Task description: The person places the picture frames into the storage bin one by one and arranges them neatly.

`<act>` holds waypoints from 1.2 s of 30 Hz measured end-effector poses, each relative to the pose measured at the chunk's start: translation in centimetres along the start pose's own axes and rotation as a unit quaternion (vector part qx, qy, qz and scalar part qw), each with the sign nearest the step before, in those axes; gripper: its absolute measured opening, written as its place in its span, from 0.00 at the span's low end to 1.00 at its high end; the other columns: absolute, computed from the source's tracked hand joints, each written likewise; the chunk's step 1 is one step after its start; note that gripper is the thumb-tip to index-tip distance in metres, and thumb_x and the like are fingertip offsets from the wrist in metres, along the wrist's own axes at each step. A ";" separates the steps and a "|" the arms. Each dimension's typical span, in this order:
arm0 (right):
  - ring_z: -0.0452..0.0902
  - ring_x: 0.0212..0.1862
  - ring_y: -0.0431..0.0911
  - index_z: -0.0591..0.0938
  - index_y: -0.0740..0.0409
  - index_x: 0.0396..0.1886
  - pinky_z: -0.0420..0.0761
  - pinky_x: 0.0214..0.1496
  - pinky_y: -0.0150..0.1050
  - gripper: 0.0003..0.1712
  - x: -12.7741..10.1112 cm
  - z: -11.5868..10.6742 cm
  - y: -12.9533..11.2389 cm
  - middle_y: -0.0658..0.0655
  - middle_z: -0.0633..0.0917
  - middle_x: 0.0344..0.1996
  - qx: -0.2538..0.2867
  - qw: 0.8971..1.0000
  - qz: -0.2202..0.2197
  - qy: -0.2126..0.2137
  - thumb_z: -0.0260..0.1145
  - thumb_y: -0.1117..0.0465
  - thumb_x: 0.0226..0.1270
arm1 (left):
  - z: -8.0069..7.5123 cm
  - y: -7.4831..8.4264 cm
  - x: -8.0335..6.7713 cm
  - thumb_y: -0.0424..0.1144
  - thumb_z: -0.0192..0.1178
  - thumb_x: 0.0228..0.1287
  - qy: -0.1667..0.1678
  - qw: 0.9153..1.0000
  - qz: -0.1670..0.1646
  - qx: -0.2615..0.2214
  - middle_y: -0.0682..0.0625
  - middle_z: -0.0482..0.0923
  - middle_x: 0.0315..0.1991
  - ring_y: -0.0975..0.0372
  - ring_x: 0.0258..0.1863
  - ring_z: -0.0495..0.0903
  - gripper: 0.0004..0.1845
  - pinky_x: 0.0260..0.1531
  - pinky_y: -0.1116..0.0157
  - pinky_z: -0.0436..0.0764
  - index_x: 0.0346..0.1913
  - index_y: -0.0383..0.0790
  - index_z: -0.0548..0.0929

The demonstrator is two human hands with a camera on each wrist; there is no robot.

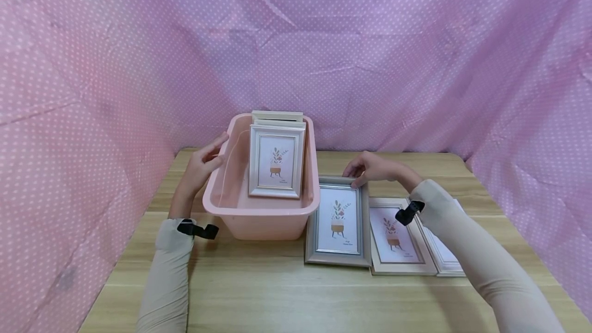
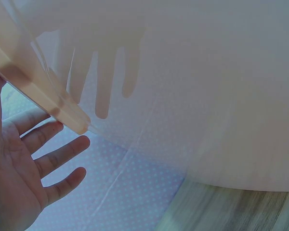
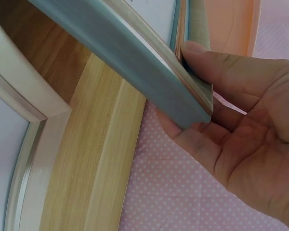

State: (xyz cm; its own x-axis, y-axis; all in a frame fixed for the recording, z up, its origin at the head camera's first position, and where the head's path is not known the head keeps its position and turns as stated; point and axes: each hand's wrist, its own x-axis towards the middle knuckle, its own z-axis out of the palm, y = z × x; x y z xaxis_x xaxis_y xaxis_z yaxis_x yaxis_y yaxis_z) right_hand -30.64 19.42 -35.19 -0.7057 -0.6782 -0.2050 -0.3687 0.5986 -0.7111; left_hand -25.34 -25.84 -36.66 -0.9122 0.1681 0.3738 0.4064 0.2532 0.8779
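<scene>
A pink plastic tub stands on the table with several picture frames upright inside it. The front one is a pale picture frame with a potted-plant print. My left hand rests against the tub's left rim; in the left wrist view its fingers are spread and straight beside the rim. With my right hand I grip the top edge of a grey picture frame just right of the tub. The right wrist view shows the thumb on its face and fingers behind its lifted corner.
To the right lie a cream picture frame and a white picture frame, the latter partly hidden by my right sleeve. The wooden table backs onto a pink dotted cloth, which also hangs at both sides.
</scene>
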 end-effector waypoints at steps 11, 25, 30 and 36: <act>0.82 0.39 0.50 0.85 0.63 0.42 0.82 0.42 0.36 0.18 -0.1 -0.1 -0.1 0.60 0.87 0.38 0.021 1.000 -0.010 0.005 0.74 0.68 0.48 | 0.1 -0.1 0.1 0.30 0.52 0.65 0.001 1.000 -0.002 -0.009 0.40 0.58 0.70 0.55 0.54 0.74 0.26 0.44 0.77 0.76 0.67 0.33 0.66; 0.83 0.38 0.51 0.84 0.67 0.42 0.82 0.40 0.36 0.18 -0.7 -1.2 -2.0 0.62 0.87 0.37 0.021 0.999 -0.031 -0.006 0.73 0.70 0.48 | -0.1 -0.3 -0.1 0.30 0.52 0.66 0.005 1.000 -0.003 -0.007 0.41 0.59 0.70 0.54 0.55 0.74 0.26 0.44 0.77 0.76 0.67 0.33 0.66; 0.83 0.37 0.49 0.85 0.66 0.42 0.82 0.39 0.35 0.17 -1.2 -2.1 -3.0 0.61 0.87 0.36 -0.005 0.999 -0.038 -0.007 0.72 0.69 0.49 | -0.1 -0.2 -0.1 0.30 0.52 0.66 0.003 1.000 0.001 -0.006 0.40 0.59 0.70 0.58 0.55 0.74 0.26 0.44 0.77 0.75 0.67 0.33 0.66; 0.83 0.37 0.47 0.85 0.65 0.41 0.82 0.39 0.34 0.17 -2.0 -3.1 -4.6 0.60 0.87 0.36 -0.029 0.999 -0.029 0.009 0.72 0.70 0.48 | -0.1 -0.3 -0.1 0.30 0.52 0.65 0.002 1.000 -0.001 -0.015 0.39 0.58 0.70 0.61 0.53 0.74 0.26 0.43 0.76 0.76 0.67 0.33 0.66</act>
State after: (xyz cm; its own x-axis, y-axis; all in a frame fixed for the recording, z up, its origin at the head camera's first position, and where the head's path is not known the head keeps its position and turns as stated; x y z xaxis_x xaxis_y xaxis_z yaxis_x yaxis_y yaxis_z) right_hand -29.39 19.36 -29.39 -0.6918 -0.7059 -0.1521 -0.4442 0.5822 -0.6810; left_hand -25.35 -26.02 -36.90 -0.9135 0.1642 0.3722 0.4020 0.2247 0.8877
